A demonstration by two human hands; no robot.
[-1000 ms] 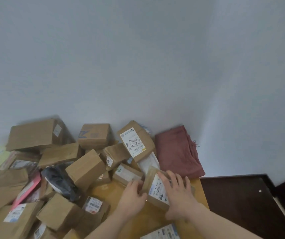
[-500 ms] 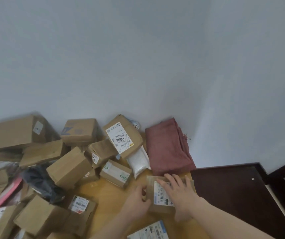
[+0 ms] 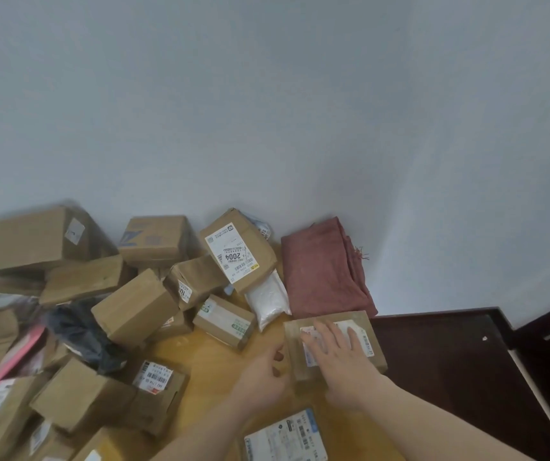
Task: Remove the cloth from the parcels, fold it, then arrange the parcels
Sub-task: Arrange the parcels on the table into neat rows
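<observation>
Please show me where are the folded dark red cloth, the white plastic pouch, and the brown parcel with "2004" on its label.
Folded dark red cloth (image 3: pixel 325 271): head view, middle of its top layer.
White plastic pouch (image 3: pixel 268 299): head view, centre of its bulging face.
Brown cardboard parcel marked "2004" (image 3: pixel 233 252): head view, on its white label.

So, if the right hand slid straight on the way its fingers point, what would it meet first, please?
Probably the folded red cloth. The right hand lies flat on a brown parcel, fingers pointing up-left toward the wall; the cloth lies just beyond the parcel's far edge.

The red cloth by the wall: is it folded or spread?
Folded: the red cloth lies as a compact layered rectangle, apart from the parcel pile.
</observation>
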